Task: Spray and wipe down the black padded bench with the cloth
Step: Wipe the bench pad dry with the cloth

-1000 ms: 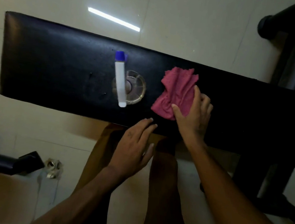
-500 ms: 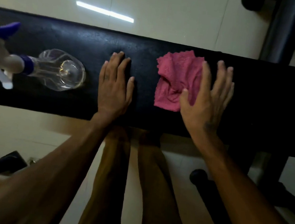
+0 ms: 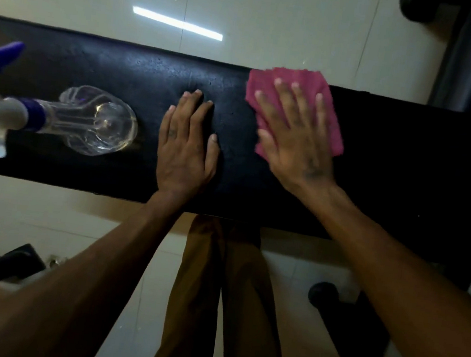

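Cloth (image 3: 294, 96) now pushed to far bench (image 3: 122, 75) edge, pink, flattened under splayed right hand (image 3: 295, 144), left hand (image 3: 186, 148) flat, empty

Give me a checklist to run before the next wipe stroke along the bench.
1. Cloth under the working hand: ok. The right hand lies flat, fingers spread, on the pink cloth.
2. Cloth on the pad: ok, though its far edge reaches the rear edge of the black bench.
3. Bracing hand: ok. The left hand is pressed flat on the pad, clear of the cloth.
4. Spray bottle out of the path: ok for a stroke to the right; not ok for a long stroke left, since it stands on the pad beyond the left hand.
5. Pad wet enough: cannot tell in this dim light.
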